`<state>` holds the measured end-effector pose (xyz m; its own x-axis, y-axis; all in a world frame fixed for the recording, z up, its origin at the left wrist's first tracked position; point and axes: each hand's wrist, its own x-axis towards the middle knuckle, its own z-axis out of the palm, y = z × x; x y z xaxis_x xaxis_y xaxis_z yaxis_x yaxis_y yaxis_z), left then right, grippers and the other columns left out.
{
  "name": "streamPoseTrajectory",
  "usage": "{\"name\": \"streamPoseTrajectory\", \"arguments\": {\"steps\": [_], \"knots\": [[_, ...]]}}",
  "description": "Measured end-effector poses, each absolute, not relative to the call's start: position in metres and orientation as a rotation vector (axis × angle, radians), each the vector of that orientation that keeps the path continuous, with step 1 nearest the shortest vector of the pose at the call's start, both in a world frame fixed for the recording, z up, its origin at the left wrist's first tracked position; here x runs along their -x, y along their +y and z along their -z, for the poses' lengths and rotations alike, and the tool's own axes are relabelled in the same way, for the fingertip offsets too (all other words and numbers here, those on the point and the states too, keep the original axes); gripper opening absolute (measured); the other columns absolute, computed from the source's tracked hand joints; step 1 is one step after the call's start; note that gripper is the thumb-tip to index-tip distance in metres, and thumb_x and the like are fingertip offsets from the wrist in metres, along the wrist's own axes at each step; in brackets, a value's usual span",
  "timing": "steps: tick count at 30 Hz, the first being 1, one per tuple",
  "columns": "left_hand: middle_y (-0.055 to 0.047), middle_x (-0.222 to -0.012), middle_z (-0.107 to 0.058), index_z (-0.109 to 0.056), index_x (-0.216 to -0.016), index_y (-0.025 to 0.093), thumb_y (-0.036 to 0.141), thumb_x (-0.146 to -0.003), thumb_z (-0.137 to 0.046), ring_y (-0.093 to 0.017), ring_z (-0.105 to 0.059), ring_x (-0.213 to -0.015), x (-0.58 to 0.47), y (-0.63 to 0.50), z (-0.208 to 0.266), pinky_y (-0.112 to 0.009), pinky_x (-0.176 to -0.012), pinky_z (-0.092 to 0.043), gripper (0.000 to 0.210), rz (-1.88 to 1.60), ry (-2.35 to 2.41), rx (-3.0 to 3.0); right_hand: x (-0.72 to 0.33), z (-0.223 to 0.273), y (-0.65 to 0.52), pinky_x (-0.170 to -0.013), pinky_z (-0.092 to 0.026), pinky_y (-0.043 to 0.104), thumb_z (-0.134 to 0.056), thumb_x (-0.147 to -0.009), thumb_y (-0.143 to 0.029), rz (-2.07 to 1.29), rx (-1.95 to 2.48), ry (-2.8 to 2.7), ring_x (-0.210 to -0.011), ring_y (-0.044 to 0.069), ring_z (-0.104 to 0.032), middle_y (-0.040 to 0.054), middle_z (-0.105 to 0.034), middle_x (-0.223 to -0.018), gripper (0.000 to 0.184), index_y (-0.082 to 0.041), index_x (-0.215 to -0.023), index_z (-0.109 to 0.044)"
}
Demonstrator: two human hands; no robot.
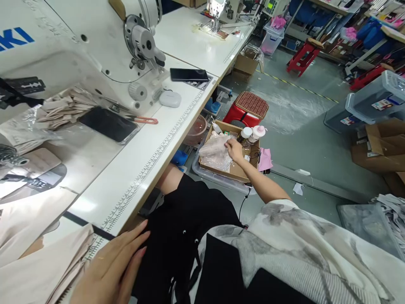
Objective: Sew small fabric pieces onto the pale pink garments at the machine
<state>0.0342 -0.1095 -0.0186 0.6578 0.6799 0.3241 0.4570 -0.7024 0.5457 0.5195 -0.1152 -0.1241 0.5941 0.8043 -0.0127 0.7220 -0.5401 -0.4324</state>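
Note:
My right hand (234, 150) reaches down to a shallow cardboard box (237, 171) beside the sewing table. Its fingers are closed on the edge of a clear plastic bag (215, 147) with something pale inside. A white-capped bottle (246, 134) and a pink-topped bottle (257, 133) stand in the same box, next to that hand. At the table's front edge, my left hand (110, 266) is held with fingers stretched out, holding nothing. Pale beige fabric pieces (47, 270) lie on the table just left of it.
A white sewing machine (79, 46) takes up the left side. On the table are dark phones (107, 123) (189, 75), orange-handled snips (145, 120) and a white case (170, 99). Behind the box stands a red stool (236, 112). Plastic bins (376, 97) and cartons (376, 147) stand at right.

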Motion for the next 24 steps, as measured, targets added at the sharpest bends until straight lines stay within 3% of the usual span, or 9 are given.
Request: {"name": "streamPoseTrajectory", "arguments": {"steps": [5, 8, 12, 13, 15, 17, 19, 21, 24], "knots": [[-0.003, -0.124, -0.075, -0.070, -0.114, 0.028, 0.028, -0.100, -0.054, -0.020, -0.074, -0.106, -0.095, -0.120, 0.016, -0.031, -0.093, -0.061, 0.021, -0.647, 0.684, -2.471, -0.531, 0.050, -0.101, -0.084, -0.045, 0.037, -0.048, -0.090, -0.024, -0.209, 2.145, -1.360, -0.086, 0.022, -0.056, 0.0069, -0.062, -0.089, 0.017, -0.023, -0.073, -0.049], [-0.006, -0.139, -0.066, -0.066, -0.125, 0.029, 0.028, -0.100, -0.054, -0.024, -0.065, -0.126, -0.121, -0.119, 0.047, -0.039, -0.106, -0.056, 0.027, -0.612, 0.771, -2.258, -0.511, 0.014, -0.118, -0.077, -0.042, 0.034, -0.052, -0.091, -0.033, -0.297, 1.876, -1.485, -0.077, 0.019, -0.051, 0.0024, -0.057, -0.079, 0.025, -0.024, -0.070, -0.044], [-0.018, -0.165, -0.034, -0.028, -0.159, 0.026, 0.042, -0.082, -0.080, -0.033, -0.040, -0.149, -0.163, -0.102, 0.087, -0.053, -0.120, -0.039, 0.095, -0.753, 0.914, -1.776, -0.469, -0.009, -0.140, -0.068, -0.036, 0.031, -0.059, -0.090, -0.057, -0.670, 1.597, -1.306, -0.068, 0.016, -0.044, -0.0017, -0.049, -0.071, 0.041, -0.023, -0.069, -0.047], [-0.019, -0.167, -0.029, -0.024, -0.160, 0.027, 0.043, -0.075, -0.085, -0.035, -0.035, -0.152, -0.172, -0.098, 0.092, -0.054, -0.121, -0.036, 0.107, -0.780, 0.887, -1.688, -0.460, -0.009, -0.143, -0.065, -0.036, 0.030, -0.062, -0.087, -0.061, -0.782, 1.554, -1.212, -0.066, 0.015, -0.042, -0.0020, -0.048, -0.070, 0.044, -0.023, -0.068, -0.048], [-0.018, -0.164, -0.036, -0.028, -0.159, 0.026, 0.043, -0.062, -0.093, -0.035, -0.036, -0.151, -0.184, -0.095, 0.098, -0.054, -0.123, -0.033, 0.118, -0.800, 0.805, -1.587, -0.445, -0.005, -0.143, -0.063, -0.036, 0.030, -0.066, -0.081, -0.067, -0.980, 1.486, -1.061, -0.064, 0.015, -0.042, -0.0017, -0.049, -0.070, 0.047, -0.023, -0.069, -0.051], [-0.018, -0.150, -0.055, -0.047, -0.147, 0.020, 0.043, -0.058, -0.094, -0.037, -0.052, -0.140, -0.187, -0.100, 0.098, -0.052, -0.118, -0.041, 0.103, -0.823, 0.800, -1.492, -0.434, 0.004, -0.141, -0.064, -0.039, 0.032, -0.065, -0.078, -0.070, -1.075, 1.474, -0.998, -0.064, 0.016, -0.044, -0.0010, -0.049, -0.068, 0.049, -0.024, -0.068, -0.050], [-0.017, -0.128, -0.071, -0.063, -0.126, 0.015, 0.046, -0.059, -0.091, -0.037, -0.067, -0.120, -0.184, -0.109, 0.096, -0.051, -0.107, -0.052, 0.078, -0.852, 0.906, -1.366, -0.426, 0.013, -0.139, -0.067, -0.042, 0.034, -0.063, -0.080, -0.070, -0.950, 1.551, -1.050, -0.067, 0.018, -0.046, -0.0001, -0.050, -0.069, 0.048, -0.025, -0.068, -0.049], [-0.015, -0.112, -0.076, -0.067, -0.112, 0.013, 0.048, -0.060, -0.089, -0.036, -0.072, -0.107, -0.178, -0.116, 0.093, -0.048, -0.096, -0.058, 0.066, -0.852, 1.046, -1.243, -0.416, 0.020, -0.138, -0.077, -0.045, 0.039, -0.060, -0.085, -0.066, -0.572, 1.638, -1.192, -0.079, 0.022, -0.052, 0.0032, -0.057, -0.079, 0.043, -0.025, -0.075, -0.052], [-0.013, -0.110, -0.076, -0.067, -0.112, 0.014, 0.045, -0.059, -0.087, -0.033, -0.072, -0.105, -0.171, -0.122, 0.087, -0.044, -0.093, -0.058, 0.064, -0.822, 1.151, -1.182, -0.393, 0.026, -0.141, -0.093, -0.042, 0.046, -0.055, -0.095, -0.055, -0.063, 1.543, -1.562, -0.101, 0.027, -0.055, 0.0097, -0.065, -0.102, 0.032, -0.024, -0.095, -0.060]]}}
